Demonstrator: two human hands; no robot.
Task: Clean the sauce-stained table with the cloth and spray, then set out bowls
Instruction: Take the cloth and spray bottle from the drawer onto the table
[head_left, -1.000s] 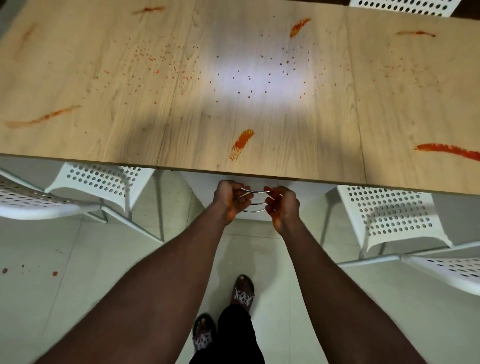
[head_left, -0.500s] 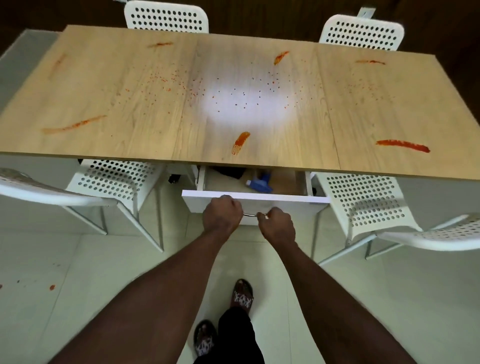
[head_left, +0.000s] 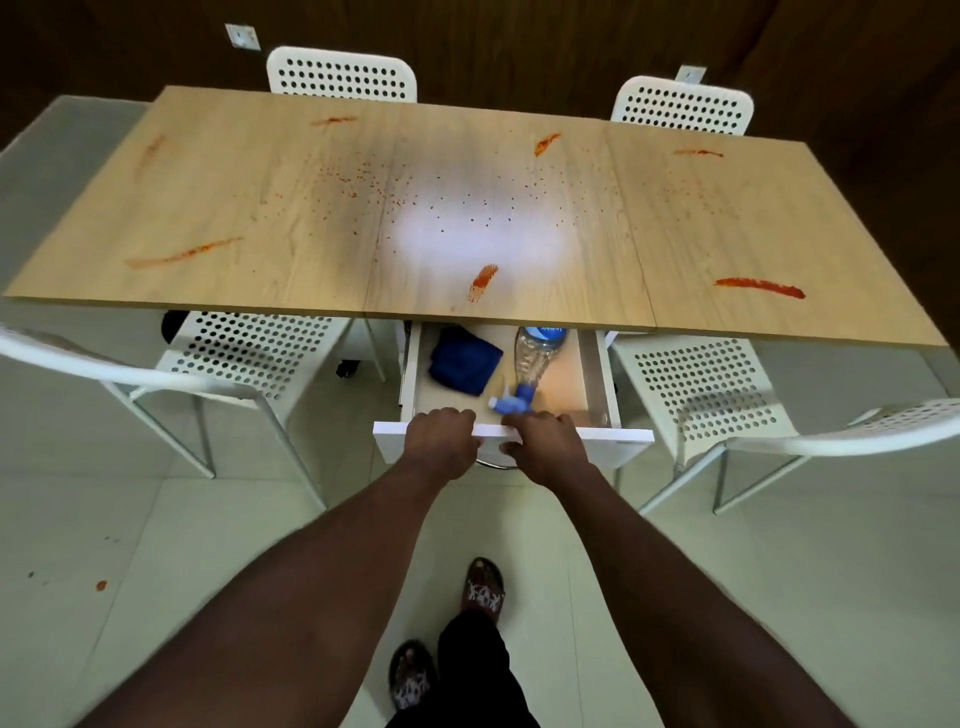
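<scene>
In the drawer: your cloth (head_left: 464, 364), blue and folded, lies at the left. The spray bottle (head_left: 531, 358) lies on its side just beside it, blue nozzle toward you.
Drawer (head_left: 602, 376): it stands open beneath the tabletop's near edge, its back end hidden underneath.
Left hand (head_left: 441, 441): your grip is curled over the drawer's white front edge, left of middle.
Right hand (head_left: 545, 447): the same grip right of middle, close to the nozzle.
Tabletop (head_left: 260, 208): sauce streaks (head_left: 758, 286) and fine red specks run across the whole surface, none of it wiped by the look of it.
Bowls: none in view.
Step in hand: you are fetching the supplies; cleaning has not begun.
Next move: free one hand or both and lift out cloth and bottle. The bottle is round and loose, so take it by the body.
Around: white perforated chairs (head_left: 696, 384) on both long sides.
</scene>
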